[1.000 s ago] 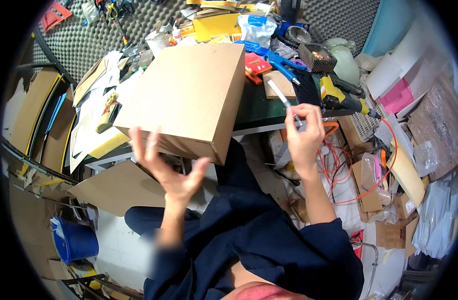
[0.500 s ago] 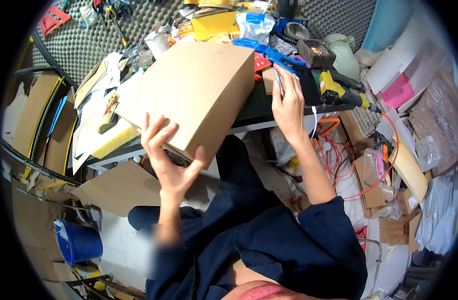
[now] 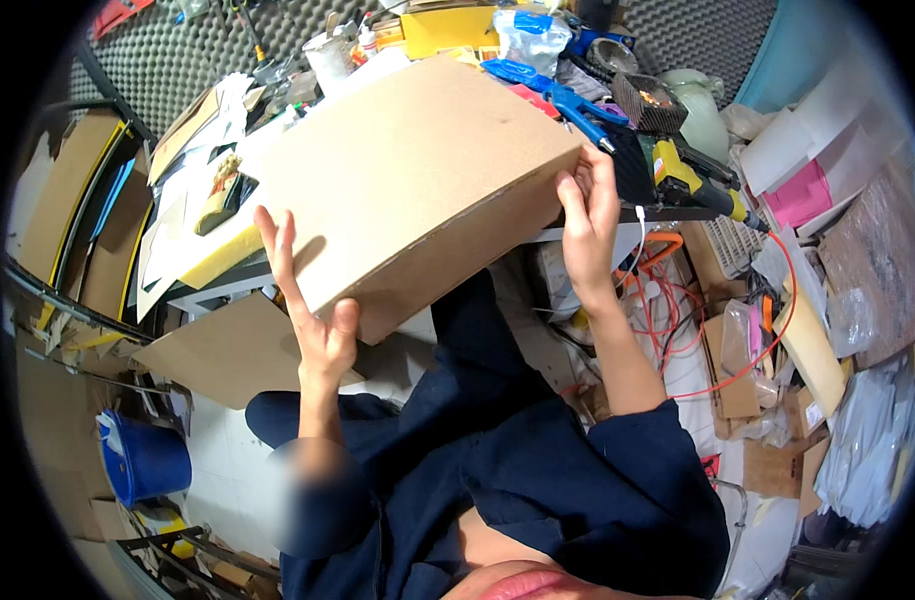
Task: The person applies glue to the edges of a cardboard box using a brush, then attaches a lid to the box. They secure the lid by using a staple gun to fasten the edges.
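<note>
A plain brown cardboard box (image 3: 408,160) is tilted between my two hands at the front of the workbench. My left hand (image 3: 323,335) cups its near left corner, thumb against the front side and fingers spread along the left edge. At the right-hand corner, my right hand (image 3: 590,215) grips the box, with the thumb on the front side and fingers bent over the edge. Just behind that corner lies a blue hand tool with a pointed tip (image 3: 578,108). The box's underside and far end are hidden.
A yellow and black power drill (image 3: 678,175) lies on the bench at right. Papers and a yellow foam slab (image 3: 218,255) lie at left. A cardboard sheet (image 3: 228,350) leans below the bench. A blue bucket (image 3: 148,458) stands on the floor; red cable (image 3: 748,380) trails at right.
My right hand has come down from beside the blue tool onto the box's right corner. The box has turned and its right end swung rightward. The thin object in my right hand no longer shows.
</note>
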A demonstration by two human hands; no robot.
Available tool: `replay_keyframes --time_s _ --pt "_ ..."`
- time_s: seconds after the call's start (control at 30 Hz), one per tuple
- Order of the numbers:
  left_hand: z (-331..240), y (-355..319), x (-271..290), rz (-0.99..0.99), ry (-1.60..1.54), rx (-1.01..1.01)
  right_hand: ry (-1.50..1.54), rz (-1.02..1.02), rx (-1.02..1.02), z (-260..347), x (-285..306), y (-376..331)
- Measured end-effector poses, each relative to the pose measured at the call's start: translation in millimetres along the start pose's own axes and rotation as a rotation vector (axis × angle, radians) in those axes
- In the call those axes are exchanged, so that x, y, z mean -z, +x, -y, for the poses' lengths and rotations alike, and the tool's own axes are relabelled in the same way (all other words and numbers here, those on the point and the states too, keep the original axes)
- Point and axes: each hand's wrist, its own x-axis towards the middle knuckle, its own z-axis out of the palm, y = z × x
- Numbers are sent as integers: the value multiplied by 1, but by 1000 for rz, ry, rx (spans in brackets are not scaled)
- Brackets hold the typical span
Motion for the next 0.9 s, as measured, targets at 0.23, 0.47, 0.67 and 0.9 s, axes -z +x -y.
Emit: replay_keyframes --time_s 0.23,0.47,0.67,0.9 --pt "19 10 9 -168 -330 404 16 41 34 11 -4 -8" --pt "24 18 14 -358 -313 440 106 3 6 6 -9 -1" --pt "25 17 11 -436 -204 385 100 48 2 11 -4 -5" --pt "21 19 8 -470 -112 359 66 44 -79 16 2 9"
